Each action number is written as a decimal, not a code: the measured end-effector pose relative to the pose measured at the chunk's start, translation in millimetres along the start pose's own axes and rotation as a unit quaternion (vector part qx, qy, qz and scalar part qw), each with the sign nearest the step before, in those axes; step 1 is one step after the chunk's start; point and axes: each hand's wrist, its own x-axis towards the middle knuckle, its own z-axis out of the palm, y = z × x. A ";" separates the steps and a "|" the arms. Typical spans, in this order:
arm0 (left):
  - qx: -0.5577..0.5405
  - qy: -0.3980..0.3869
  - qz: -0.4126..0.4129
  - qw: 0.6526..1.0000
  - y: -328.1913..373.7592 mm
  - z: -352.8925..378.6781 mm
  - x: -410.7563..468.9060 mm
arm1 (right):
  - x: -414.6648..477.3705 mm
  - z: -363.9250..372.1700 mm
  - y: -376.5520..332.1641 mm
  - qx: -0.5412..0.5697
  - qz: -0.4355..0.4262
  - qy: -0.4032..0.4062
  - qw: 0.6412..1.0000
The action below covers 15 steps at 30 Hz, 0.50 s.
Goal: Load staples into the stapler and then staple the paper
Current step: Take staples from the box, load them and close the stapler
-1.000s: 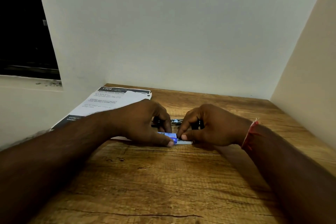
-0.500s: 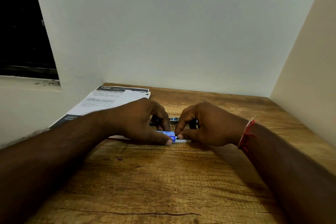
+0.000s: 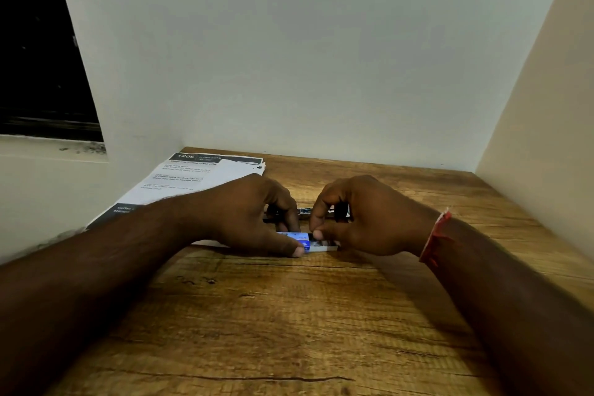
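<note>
**Paper** (image 3: 205,177): printed sheets, left of centre frame, flat on the surface (image 3: 289,315) against the left wall. Your left forearm lies over their near corner. Risk: a shift of that arm skews the stack, and the staple later bites uneven edges.

**Left grip** (image 3: 244,215): curled round the staple box, thumb along its near edge, pinning it down. Risk: squeeze too hard and the box buckles, jamming whatever slides inside.

**Staple box** (image 3: 303,239): small, blue and white, centre frame, on the surface between both grips. Contents hidden.

**Stapler** (image 3: 303,211): dark, just behind the box, mostly covered by your fingers. You cannot tell from here whether its magazine is open. It is probably unloaded.

**Right grip** (image 3: 363,219): thumb and forefinger pinching the box's white right end. Risk: a sharp tug frees it suddenly, and the staples scatter or the strip snaps into short pieces that feed poorly.
</note>
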 end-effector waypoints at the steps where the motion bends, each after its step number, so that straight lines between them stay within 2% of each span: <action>1: -0.002 0.000 0.001 1.000 0.3 0.6 0.2 | -0.6 -0.7 -0.1 -0.008 0.003 -0.016 1.000; 5: -0.004 -0.005 -0.004 1.000 2.7 -0.1 0.8 | -0.5 -1.4 -1.5 -0.037 0.015 -0.064 0.997; 15: 0.001 -0.008 -0.007 1.000 3.2 -0.5 1.1 | 0.2 -1.1 -7.6 -0.042 0.051 -0.080 0.995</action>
